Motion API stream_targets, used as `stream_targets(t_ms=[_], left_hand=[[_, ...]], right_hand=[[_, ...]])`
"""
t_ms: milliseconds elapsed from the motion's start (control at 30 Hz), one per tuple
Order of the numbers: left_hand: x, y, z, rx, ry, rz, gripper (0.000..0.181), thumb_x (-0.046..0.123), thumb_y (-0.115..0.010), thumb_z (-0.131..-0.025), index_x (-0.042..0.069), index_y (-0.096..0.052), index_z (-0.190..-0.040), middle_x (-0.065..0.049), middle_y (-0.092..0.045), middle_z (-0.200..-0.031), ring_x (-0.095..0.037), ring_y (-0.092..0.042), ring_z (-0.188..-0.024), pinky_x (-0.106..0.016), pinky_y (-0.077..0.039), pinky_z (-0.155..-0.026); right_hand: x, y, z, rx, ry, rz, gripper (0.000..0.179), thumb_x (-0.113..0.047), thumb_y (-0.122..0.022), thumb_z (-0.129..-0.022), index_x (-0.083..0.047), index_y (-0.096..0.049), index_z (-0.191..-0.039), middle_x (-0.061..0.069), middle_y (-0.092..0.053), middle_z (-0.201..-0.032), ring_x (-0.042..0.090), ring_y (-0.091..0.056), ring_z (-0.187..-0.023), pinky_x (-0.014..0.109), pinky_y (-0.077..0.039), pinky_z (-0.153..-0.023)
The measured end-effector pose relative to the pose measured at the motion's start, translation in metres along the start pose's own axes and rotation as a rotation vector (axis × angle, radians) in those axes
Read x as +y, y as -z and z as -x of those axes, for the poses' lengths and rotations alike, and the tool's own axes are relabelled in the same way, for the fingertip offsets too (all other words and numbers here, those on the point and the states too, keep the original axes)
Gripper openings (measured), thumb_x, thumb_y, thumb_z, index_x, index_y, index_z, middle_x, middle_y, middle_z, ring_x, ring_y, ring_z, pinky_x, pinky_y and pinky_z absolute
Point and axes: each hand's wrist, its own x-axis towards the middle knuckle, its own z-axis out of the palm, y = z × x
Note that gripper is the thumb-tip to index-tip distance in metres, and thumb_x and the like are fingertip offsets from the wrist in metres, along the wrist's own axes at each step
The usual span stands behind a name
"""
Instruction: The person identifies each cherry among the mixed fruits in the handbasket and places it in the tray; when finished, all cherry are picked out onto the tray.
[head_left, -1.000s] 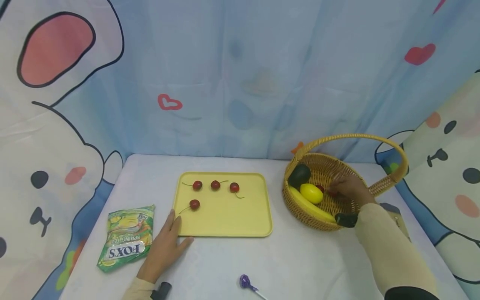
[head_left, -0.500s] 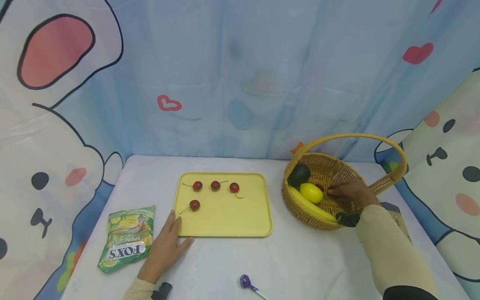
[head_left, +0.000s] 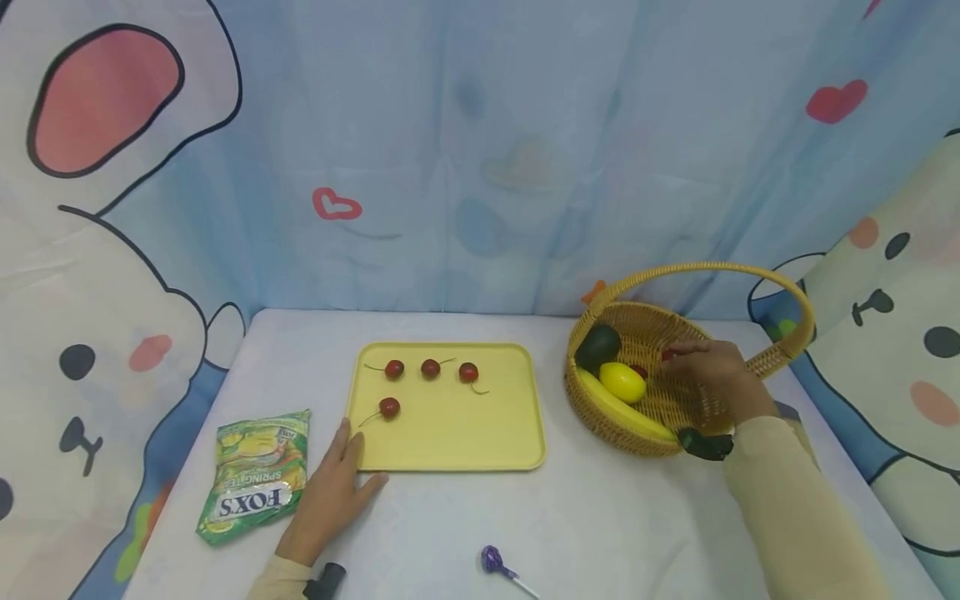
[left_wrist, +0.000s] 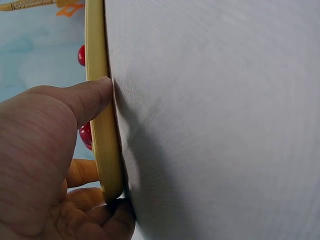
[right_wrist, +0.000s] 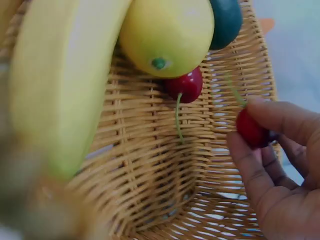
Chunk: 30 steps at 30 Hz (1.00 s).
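In the head view my right hand (head_left: 708, 372) is inside the wicker basket (head_left: 615, 433), pinching a red cherry (right_wrist: 250, 129) between thumb and fingertips; its green stem shows in the right wrist view. A second cherry (right_wrist: 187, 86) lies under a lemon (right_wrist: 167, 37) there. A banana (head_left: 618, 408) and a dark green avocado-shaped fruit (head_left: 599, 349) share the basket. My left hand (head_left: 330, 492) rests at the near left corner of a yellow tray (head_left: 457, 450), thumb (left_wrist: 95, 97) against the front edge and the straight fingers along the left side. Several stemmed cherries (head_left: 389, 408) sit on the tray.
A green FOX'S candy bag (head_left: 255, 475) lies left of my left hand. A purple-wrapped lollipop (head_left: 495, 562) is on the white table (head_left: 600, 525) near the front. The basket's tall handle (head_left: 705, 268) arches over its opening, and a printed curtain (head_left: 487, 150) hangs behind.
My right hand has lifted slightly and shifted right within the basket, with the cherry now showing at its fingertips. The left hand has stayed at the tray corner.
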Motion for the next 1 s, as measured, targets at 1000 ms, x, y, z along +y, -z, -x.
stream_targets(t_ms=[1000], left_hand=[[-0.007,-0.004,-0.005,0.035,-0.009,0.019,0.076,0.038,-0.071,-0.091,-0.005,-0.042,-0.147,-0.027,-0.021,-0.161,-0.043,-0.038,-0.141,-0.052,-0.044,-0.109]], right_hand=[[-0.109,-0.22,0.12,-0.14,0.423,-0.267,0.042,-0.005,-0.081,-0.08,0.004,-0.069,-0.119,0.017,-0.071,-0.111,0.017,-0.068,-0.095,0.024,-0.057,-0.08]])
